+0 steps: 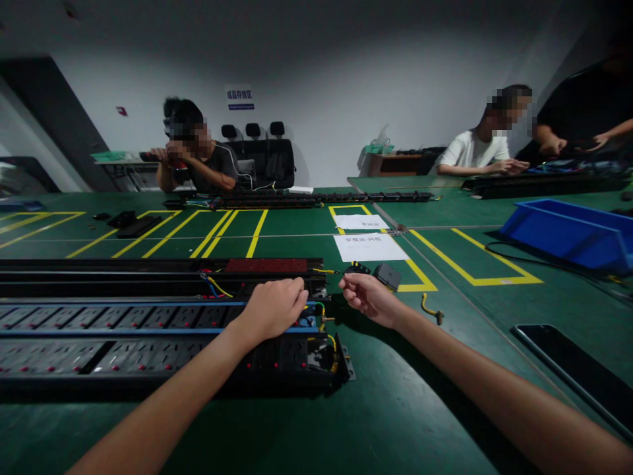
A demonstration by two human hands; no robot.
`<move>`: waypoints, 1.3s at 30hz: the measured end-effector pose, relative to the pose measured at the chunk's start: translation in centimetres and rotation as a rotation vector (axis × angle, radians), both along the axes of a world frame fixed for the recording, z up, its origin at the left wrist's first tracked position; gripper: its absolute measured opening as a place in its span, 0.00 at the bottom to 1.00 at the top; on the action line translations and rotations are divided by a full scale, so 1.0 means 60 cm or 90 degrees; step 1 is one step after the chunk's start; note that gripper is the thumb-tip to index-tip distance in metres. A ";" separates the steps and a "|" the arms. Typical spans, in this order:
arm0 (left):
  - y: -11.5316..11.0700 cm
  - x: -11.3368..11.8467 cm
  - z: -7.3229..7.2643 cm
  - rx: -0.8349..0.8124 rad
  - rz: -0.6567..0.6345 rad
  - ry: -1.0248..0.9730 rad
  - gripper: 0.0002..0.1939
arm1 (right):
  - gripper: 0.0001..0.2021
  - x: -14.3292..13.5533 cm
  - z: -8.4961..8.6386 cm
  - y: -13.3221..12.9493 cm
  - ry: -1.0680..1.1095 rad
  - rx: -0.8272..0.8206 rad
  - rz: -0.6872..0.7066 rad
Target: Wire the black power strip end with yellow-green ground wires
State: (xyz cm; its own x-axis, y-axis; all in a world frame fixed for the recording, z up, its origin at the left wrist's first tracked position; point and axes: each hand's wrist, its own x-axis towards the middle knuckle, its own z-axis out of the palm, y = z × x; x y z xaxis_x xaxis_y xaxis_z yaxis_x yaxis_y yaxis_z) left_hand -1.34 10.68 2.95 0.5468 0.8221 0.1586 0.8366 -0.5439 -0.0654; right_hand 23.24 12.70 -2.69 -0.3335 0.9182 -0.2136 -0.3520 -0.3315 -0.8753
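Note:
Several long power strips [163, 356] with black socket modules and red switches lie side by side at left. My left hand [274, 307] is closed over the far strips near their right ends, its fingertips hidden. Under its far side is a black rail with a dark red socket block [267, 266]. A yellow wire [324, 271] sticks out from that rail's end. My right hand [366, 297] is closed just right of the strip ends, thumb and fingertips pinched close to the wire's tip. What it holds, if anything, I cannot make out. Behind it sits a black end piece [387, 277].
A short yellow wire [431, 309] and a dark phone [568, 369] lie at right. Beyond are paper sheets [370, 248], a blue bin [568, 234] and yellow tape outlines. Co-workers sit across the green table, one behind another long strip [277, 199].

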 end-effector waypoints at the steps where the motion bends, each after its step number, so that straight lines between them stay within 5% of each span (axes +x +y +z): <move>1: 0.000 0.000 0.000 0.000 -0.001 0.000 0.16 | 0.14 0.000 0.000 0.000 -0.004 -0.001 -0.002; 39: 0.000 0.002 0.001 -0.009 0.001 -0.008 0.17 | 0.13 -0.002 0.000 0.000 -0.032 0.015 -0.004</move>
State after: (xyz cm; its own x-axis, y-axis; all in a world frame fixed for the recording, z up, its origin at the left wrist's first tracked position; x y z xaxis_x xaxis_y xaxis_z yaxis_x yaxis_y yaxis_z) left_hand -1.24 10.65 3.04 0.5437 0.8251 0.1534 0.8381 -0.5435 -0.0471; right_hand 23.15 12.68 -2.67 -0.3175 0.9251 -0.2085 -0.3096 -0.3090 -0.8993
